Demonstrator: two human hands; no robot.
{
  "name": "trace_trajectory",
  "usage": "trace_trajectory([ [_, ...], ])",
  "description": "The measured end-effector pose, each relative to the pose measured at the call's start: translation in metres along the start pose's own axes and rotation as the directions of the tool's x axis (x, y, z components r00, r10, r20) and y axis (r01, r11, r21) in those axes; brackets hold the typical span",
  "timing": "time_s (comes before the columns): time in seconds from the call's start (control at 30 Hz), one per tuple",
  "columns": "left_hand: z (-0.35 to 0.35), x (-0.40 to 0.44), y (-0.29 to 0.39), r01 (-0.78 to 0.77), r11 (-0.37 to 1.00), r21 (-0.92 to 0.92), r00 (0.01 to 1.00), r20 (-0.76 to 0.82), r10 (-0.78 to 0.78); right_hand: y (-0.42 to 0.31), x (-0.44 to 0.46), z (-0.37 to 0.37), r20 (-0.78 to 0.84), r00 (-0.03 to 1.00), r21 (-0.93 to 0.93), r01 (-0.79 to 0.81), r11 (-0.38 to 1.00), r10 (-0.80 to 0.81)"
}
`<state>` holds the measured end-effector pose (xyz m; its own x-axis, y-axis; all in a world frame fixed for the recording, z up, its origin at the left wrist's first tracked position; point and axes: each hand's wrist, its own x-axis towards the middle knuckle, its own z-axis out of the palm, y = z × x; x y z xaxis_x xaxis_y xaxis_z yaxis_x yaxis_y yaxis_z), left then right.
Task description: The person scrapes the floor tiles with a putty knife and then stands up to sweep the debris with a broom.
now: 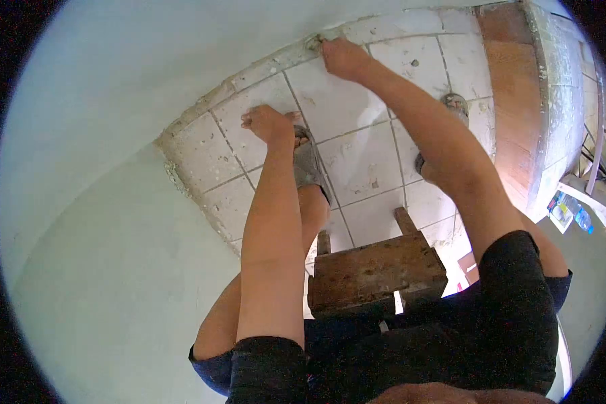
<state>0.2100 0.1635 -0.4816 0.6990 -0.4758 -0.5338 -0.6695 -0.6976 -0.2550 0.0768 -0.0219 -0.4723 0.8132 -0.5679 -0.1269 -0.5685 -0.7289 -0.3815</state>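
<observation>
Reaching to one rough edge point(256, 75) along the wall point(148, 74), the right hand point(343, 59) has its fingers bunched; whether they grip anything, I cannot tell. The left hand point(269, 124), fingers bent and thumb apart, is over the tiles point(343, 101) by one of two shod feet point(308, 160). One stool point(374, 273) shows two legs point(404, 220).

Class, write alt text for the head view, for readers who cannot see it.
A person's right hand reaches to the rough edge along the wall; whether it holds anything is unclear. The left hand is over pale tiles beside a sandalled foot, with a wooden stool between the legs.
</observation>
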Motion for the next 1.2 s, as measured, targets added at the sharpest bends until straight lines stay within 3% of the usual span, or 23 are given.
trace_trajectory([
  [0.13,0.004,0.007,0.001,-0.004,1.0,-0.02,1.0,-0.001,0.004,0.012,-0.016,-0.008,0.133,0.99,0.046,0.036,0.998,-0.042],
  [0.2,0.019,0.011,-0.001,0.008,0.999,0.033,0.999,-0.054,-0.006,0.019,-0.031,-0.022,0.338,0.933,-0.06,-0.107,0.992,0.121],
  [0.23,0.02,0.013,-0.003,0.013,0.999,0.036,0.998,-0.055,-0.011,0.017,-0.041,-0.03,0.256,0.956,-0.035,-0.138,0.99,0.142],
  [0.37,0.003,0.002,0.0,0.015,1.0,-0.016,0.999,-0.051,-0.015,0.0,-0.043,-0.028,0.316,0.941,-0.08,-0.098,0.992,0.118],
  [0.47,-0.005,-0.004,0.001,0.035,0.998,-0.045,0.999,-0.034,-0.036,-0.038,-0.012,-0.014,0.335,0.94,-0.039,-0.05,0.998,0.06],
  [0.53,-0.004,-0.004,0.0,0.037,0.997,-0.065,0.999,-0.02,-0.038,-0.061,0.005,0.0,0.288,0.955,0.007,0.076,0.997,-0.074],
  [0.63,0.0,0.0,0.0,0.026,0.997,-0.07,1.0,-0.008,-0.027,-0.072,0.016,-0.013,0.332,0.937,-0.007,0.114,0.993,-0.105],
  [0.83,0.017,0.003,-0.001,-0.007,0.999,-0.042,0.999,-0.047,0.005,-0.086,0.028,0.006,0.257,0.961,0.023,0.097,0.995,-0.099],
  [1.07,0.007,0.001,-0.001,-0.007,1.0,-0.024,0.998,-0.065,0.005,-0.081,0.021,-0.001,0.296,0.942,0.011,0.162,0.987,-0.158],
  [1.2,0.012,0.005,0.001,0.002,0.999,-0.032,0.996,-0.094,-0.005,-0.105,0.033,0.01,0.274,0.956,-0.007,0.106,0.994,-0.1],
])
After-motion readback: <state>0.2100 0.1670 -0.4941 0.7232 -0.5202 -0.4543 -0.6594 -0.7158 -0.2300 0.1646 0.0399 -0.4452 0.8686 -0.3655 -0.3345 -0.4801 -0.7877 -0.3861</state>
